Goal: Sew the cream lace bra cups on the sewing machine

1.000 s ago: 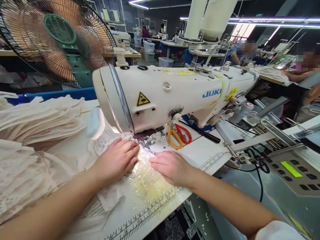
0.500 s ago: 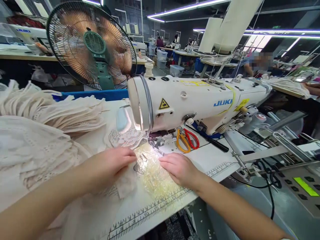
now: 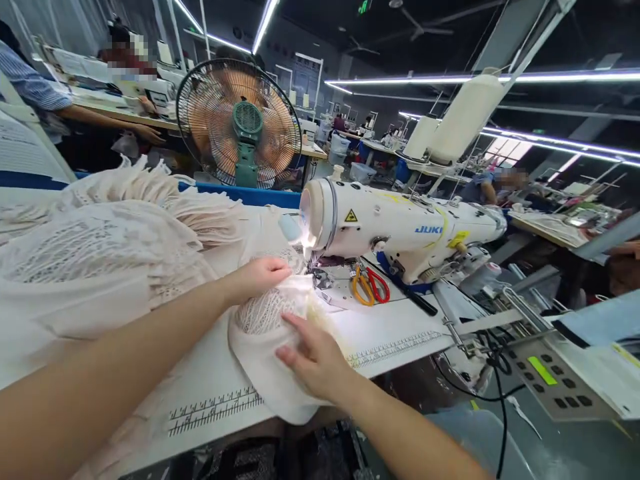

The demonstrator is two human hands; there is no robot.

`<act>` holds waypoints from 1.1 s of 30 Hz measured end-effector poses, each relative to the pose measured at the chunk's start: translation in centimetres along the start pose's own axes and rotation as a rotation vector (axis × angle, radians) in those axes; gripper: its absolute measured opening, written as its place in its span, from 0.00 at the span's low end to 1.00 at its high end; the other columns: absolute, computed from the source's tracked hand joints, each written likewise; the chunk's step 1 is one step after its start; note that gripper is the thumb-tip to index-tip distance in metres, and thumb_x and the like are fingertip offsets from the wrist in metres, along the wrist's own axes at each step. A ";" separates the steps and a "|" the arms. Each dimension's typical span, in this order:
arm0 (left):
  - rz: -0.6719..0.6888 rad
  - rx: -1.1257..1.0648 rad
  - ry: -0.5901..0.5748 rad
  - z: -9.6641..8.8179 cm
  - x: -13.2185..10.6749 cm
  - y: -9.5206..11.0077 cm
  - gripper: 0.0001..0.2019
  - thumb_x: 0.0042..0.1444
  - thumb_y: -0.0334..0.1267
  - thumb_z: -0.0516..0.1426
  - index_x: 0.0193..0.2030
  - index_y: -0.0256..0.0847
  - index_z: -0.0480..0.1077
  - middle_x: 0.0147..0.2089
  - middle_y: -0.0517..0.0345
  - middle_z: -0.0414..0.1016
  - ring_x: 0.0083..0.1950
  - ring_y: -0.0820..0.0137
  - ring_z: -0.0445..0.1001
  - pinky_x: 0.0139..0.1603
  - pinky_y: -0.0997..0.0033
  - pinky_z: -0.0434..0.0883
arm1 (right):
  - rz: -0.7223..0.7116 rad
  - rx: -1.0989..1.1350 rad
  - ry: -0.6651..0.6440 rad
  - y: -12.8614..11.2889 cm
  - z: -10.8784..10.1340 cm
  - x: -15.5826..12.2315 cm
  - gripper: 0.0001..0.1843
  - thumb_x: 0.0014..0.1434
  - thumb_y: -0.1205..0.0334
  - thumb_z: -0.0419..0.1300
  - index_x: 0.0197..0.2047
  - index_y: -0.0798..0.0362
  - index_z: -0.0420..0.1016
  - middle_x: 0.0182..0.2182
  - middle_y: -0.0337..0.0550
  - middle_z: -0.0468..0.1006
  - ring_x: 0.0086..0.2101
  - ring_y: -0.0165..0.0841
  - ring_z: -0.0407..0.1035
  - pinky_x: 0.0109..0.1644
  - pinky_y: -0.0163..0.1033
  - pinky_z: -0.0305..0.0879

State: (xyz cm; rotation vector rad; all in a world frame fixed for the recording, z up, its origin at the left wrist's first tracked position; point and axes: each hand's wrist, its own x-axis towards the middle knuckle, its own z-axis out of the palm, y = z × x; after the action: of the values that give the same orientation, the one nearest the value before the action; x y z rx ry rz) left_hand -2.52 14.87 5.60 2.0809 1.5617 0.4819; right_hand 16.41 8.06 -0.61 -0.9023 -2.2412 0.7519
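Note:
A cream garment piece with a lace panel [image 3: 263, 315] lies at the front of the sewing machine [image 3: 370, 217], its plain part draping over the table's front edge. My left hand [image 3: 260, 276] is closed on its upper edge, close to the lit needle area; the fingertips are partly hidden. Lower and to the right, my right hand [image 3: 320, 360] rests on the cloth with thumb and forefinger apart. Yellowish clear film shows only as a strip beside the cloth. Orange-handled and red-handled cutters [image 3: 371, 285] lie right of the needle.
Piled lace pieces [image 3: 110, 247] cover the left of the table. A fan [image 3: 240, 123] stands behind, and thread cones [image 3: 467, 117] rise above the machine. A control panel [image 3: 555, 380] sits at the right. Co-workers sit at other machines at far left and right.
The cream lace piece now lies over the spot where the yellowish film was. My right hand has come lower and opened; my left stays near the needle. The view has swung left.

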 end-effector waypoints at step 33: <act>0.469 0.485 -0.127 3.4 2.0 -2.1 0.23 0.64 0.42 0.42 0.54 0.40 0.74 0.60 0.52 0.73 0.57 0.61 0.74 0.58 0.61 0.70 | 0.541 -0.292 -0.401 0.3 -4.8 1.9 0.35 0.62 0.51 0.55 0.67 0.60 0.58 0.55 0.60 0.74 0.55 0.49 0.68 0.54 0.48 0.65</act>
State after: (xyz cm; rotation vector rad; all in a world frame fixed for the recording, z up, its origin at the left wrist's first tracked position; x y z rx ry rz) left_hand -1.72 16.68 1.58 2.8079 1.1920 0.1199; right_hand 18.72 10.97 2.94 -1.6679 -2.5202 0.9154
